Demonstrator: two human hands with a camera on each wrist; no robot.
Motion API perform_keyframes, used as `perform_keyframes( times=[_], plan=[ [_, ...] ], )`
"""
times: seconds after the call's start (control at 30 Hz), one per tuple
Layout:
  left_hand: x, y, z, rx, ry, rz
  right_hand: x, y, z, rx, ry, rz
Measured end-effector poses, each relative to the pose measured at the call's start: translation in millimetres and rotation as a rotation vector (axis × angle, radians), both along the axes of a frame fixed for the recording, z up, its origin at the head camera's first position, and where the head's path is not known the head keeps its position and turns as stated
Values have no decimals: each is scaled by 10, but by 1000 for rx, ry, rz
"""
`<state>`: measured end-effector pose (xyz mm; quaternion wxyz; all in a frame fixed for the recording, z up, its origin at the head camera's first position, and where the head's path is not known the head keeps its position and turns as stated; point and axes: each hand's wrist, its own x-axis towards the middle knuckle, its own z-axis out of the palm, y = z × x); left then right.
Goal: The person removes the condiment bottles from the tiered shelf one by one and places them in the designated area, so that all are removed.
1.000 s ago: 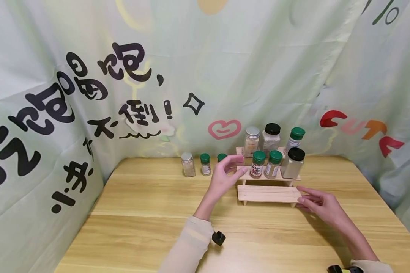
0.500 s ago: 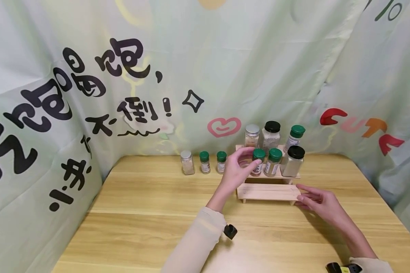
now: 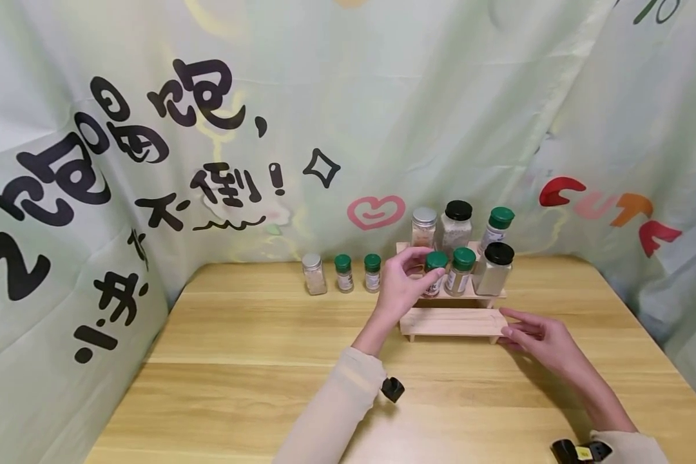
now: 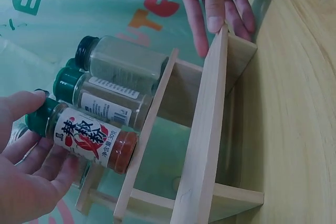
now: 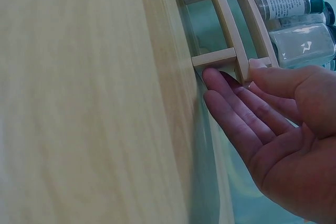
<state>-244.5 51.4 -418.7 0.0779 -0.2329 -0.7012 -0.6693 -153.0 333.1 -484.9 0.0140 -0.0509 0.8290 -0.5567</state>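
Note:
My left hand (image 3: 399, 287) pinches the green cap of a spice jar (image 4: 86, 136) with red powder, thumb on one side and fingers on the other. The jar stands upright at the left of the middle step of a tiered wooden rack (image 3: 452, 321). Beside it on that step are another green-capped jar (image 3: 460, 274) and a larger black-capped jar (image 3: 493, 274). My right hand (image 3: 548, 341) grips the right end of the low front step, with the thumb (image 5: 268, 77) on top. The front step bears no jar.
On the back step stand a silver-capped jar (image 3: 423, 229), a black-capped jar (image 3: 457, 229) and a green-capped jar (image 3: 499, 225). Left of the rack, a silver-capped jar (image 3: 315, 277) and two small green-capped jars (image 3: 344, 276) stand on the wooden table (image 3: 238, 361). A printed curtain (image 3: 441, 116) hangs behind.
My left hand has moved right from beside the rack to the red-powder spice jar and taken hold of its cap. My right hand has stayed at the rack's end. The head view has shifted slightly.

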Motion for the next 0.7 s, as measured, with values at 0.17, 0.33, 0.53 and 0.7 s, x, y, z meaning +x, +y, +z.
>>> perform_keyframes(
  times=[0.17, 0.33, 0.53, 0.7],
  plan=[
    [24, -51, 31, 48, -10, -38, 1, 0, 13, -12, 10, 4],
    [68, -103, 47, 68, -12, -53, 12, -2, 12, 5, 31, 4],
    [143, -201, 45, 91, -19, -89, 27, -7, 7, 16, 41, 2],
    [180, -325, 53, 103, 7, -107, 13, -22, 14, -13, 27, 2]
  ],
)
